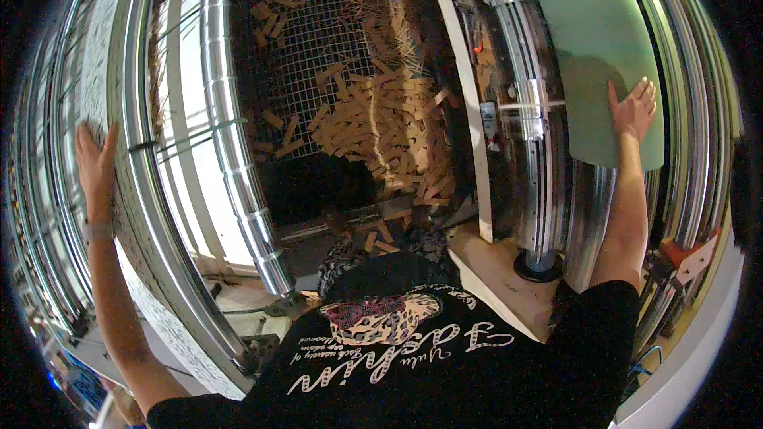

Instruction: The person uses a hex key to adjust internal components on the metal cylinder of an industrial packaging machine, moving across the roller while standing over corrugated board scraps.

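Both hands are spread wide and flat, left hand [95,160] on the white panel [102,56] at the left, right hand [633,110] on the green panel [592,48], both probably stiff, smooth, slippery sheets best held by their edges.

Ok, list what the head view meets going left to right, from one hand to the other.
Left hand flat on a pale panel → shiny metal column → wire mesh with a pile of wooden strips → white upright bar → right hand on a green sheet.
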Available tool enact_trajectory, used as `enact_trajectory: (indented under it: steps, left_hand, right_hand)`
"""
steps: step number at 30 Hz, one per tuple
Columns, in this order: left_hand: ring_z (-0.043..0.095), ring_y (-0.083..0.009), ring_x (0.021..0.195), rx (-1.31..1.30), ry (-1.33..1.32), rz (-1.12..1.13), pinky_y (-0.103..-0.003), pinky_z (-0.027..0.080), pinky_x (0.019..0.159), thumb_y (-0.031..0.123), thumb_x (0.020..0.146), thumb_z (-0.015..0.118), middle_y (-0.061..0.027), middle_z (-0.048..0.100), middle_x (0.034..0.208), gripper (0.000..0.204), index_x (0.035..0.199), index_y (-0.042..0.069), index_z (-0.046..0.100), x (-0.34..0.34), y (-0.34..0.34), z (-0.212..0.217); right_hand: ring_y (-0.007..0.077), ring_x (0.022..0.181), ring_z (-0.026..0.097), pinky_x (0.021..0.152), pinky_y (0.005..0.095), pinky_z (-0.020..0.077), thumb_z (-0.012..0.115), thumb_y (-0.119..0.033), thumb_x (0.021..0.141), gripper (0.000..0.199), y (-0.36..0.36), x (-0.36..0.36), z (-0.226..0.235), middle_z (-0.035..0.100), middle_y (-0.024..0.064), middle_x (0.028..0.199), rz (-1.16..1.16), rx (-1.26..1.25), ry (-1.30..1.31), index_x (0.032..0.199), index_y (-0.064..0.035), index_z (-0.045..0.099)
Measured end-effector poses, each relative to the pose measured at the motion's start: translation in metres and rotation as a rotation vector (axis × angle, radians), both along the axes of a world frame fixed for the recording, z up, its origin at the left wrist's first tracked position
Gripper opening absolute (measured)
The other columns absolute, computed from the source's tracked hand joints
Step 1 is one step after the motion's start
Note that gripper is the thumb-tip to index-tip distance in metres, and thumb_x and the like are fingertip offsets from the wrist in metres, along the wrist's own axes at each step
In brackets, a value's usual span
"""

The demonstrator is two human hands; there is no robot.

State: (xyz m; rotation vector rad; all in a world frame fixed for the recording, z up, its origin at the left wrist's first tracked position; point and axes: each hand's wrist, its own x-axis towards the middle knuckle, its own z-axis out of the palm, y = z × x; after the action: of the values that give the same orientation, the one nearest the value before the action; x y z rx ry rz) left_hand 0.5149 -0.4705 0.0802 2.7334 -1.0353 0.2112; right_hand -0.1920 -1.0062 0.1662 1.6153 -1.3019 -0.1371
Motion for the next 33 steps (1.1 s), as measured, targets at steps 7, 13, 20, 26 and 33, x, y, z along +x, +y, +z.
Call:
enact_trajectory:
  steps: [7, 13, 20, 26, 33]
  left_hand:
    - [0.025, -0.0348, 0.131, 0.016, 0.014, 0.017, -0.039, 0.022, 0.106, 0.056, 0.083, 0.050, -0.0221, 0.024, 0.141, 0.084, 0.137, -0.003, 0.025, -0.011, -0.004, -0.002]
    - [0.028, -0.0348, 0.129, 0.013, 0.046, 0.028, -0.038, 0.023, 0.105, 0.055, 0.082, 0.051, -0.0232, 0.030, 0.138, 0.083, 0.135, -0.004, 0.027, -0.013, -0.011, 0.004]
    - [0.030, -0.0357, 0.127, 0.006, 0.102, 0.036, -0.038, 0.026, 0.104, 0.051, 0.082, 0.052, -0.0221, 0.030, 0.138, 0.079, 0.135, -0.002, 0.027, -0.025, -0.024, 0.014]
    - [0.027, -0.0361, 0.129, 0.007, 0.044, 0.005, -0.043, 0.026, 0.103, 0.053, 0.082, 0.052, -0.0223, 0.030, 0.137, 0.082, 0.136, -0.002, 0.026, -0.016, -0.010, 0.007]
    - [0.032, -0.0360, 0.126, 0.073, -0.064, -0.067, -0.040, 0.027, 0.103, 0.051, 0.082, 0.053, -0.0229, 0.031, 0.136, 0.080, 0.135, -0.004, 0.028, -0.008, -0.012, 0.005]
  right_hand:
    - [0.0298, 0.128, 0.032, 0.103, 0.0443, 0.0274, 0.046, -0.069, 0.075, 0.090, -0.004, -0.016, -0.006, 0.036, 0.0189, 0.136, 0.050, -0.016, -0.008, 0.133, -0.0012, 0.032]
    - [0.0305, 0.127, 0.033, 0.103, 0.0457, 0.0270, 0.046, -0.069, 0.075, 0.089, -0.006, -0.013, -0.008, 0.037, 0.0183, 0.135, 0.059, -0.024, -0.044, 0.132, -0.0017, 0.033]
    - [0.0291, 0.126, 0.035, 0.101, 0.0452, 0.0307, 0.046, -0.069, 0.075, 0.088, -0.002, -0.013, -0.002, 0.038, 0.0161, 0.134, 0.058, -0.067, -0.042, 0.131, -0.0027, 0.036]
    - [0.0291, 0.124, 0.039, 0.099, 0.0458, 0.0331, 0.046, -0.069, 0.075, 0.086, -0.005, -0.016, -0.007, 0.041, 0.0157, 0.132, 0.142, -0.089, -0.027, 0.131, -0.0040, 0.037]
    - [0.0302, 0.125, 0.037, 0.100, 0.0468, 0.0321, 0.047, -0.068, 0.076, 0.086, -0.015, -0.028, -0.010, 0.039, 0.0170, 0.134, 0.114, -0.067, -0.015, 0.132, -0.0032, 0.034]
